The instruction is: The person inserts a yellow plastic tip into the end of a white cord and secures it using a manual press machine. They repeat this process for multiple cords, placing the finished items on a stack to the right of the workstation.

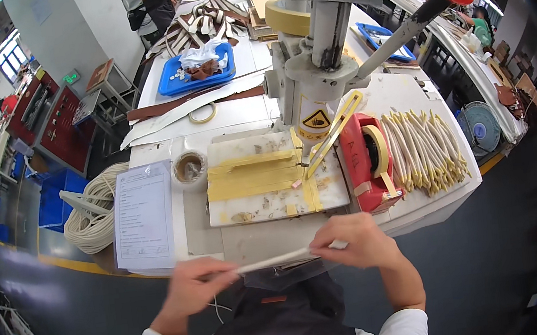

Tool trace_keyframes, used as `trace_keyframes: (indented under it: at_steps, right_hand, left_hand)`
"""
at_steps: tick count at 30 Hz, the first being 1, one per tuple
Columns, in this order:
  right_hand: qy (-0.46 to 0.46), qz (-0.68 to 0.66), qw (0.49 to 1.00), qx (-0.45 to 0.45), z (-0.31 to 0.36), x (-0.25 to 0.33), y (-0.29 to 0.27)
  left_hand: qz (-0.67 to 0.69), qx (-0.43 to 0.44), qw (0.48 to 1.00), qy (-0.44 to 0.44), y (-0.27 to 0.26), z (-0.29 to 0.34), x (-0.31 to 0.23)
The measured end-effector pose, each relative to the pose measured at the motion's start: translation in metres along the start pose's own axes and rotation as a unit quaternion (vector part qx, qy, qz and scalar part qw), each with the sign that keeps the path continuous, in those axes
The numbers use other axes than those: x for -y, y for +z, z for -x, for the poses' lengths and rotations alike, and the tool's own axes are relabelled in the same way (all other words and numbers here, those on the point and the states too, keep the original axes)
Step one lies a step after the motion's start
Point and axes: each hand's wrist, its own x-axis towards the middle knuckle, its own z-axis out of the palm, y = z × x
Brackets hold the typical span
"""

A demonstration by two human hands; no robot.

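Observation:
A short length of white cord (272,260) is stretched between my two hands, just in front of the table's near edge. One end is pinched by my left hand (196,287), whose fingers are somewhat blurred. The other end sits between the thumb and fingers of my right hand (356,240). Beyond them is a hand press (312,83) with a red-knobbed lever, over a white board (253,205) partly covered in yellow tape. To the right of the board stands a red tape dispenser (360,170). Beside it lies a bundle of cord pieces (425,149) with yellow-taped ends.
At left are a printed sheet (145,214), a tape roll (189,168) and a big coil of white cord (98,213). Farther back sit a blue tray (199,79), brown and white strips (193,27) and another blue tray (386,41). A person (151,9) stands at the far left.

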Motion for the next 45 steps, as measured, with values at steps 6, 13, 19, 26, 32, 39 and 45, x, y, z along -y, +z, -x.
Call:
trace_keyframes:
  at_steps: [6,13,19,26,32,39,45]
  right_hand:
    - [0.037,0.087,0.99,-0.104,-0.021,-0.046,0.03]
    - [0.053,0.167,0.968,-0.18,-0.032,-0.082,0.054]
    - [0.076,0.131,0.971,-0.185,-0.03,-0.082,0.052]
    - [0.086,0.11,0.972,-0.189,-0.03,-0.081,0.053]
    - [0.065,0.118,0.971,-0.199,-0.028,-0.085,0.052]
    - [0.06,0.135,0.971,-0.188,-0.025,-0.091,0.054]
    - [0.049,0.144,0.97,-0.188,-0.031,-0.09,0.057]
  left_hand:
    - [-0.259,-0.093,0.96,0.057,-0.06,-0.033,-0.028]
    - [-0.159,-0.083,0.982,0.055,-0.055,-0.097,0.055]
    - [-0.206,-0.07,0.973,0.075,-0.052,-0.101,0.06]
    - [-0.263,-0.07,0.95,0.153,-0.054,-0.103,0.069]
    - [-0.319,-0.06,0.924,0.201,-0.053,-0.107,0.067]
    - [-0.36,-0.054,0.899,0.245,-0.053,-0.106,0.068]
    - [-0.371,-0.053,0.888,0.266,-0.059,-0.108,0.071]
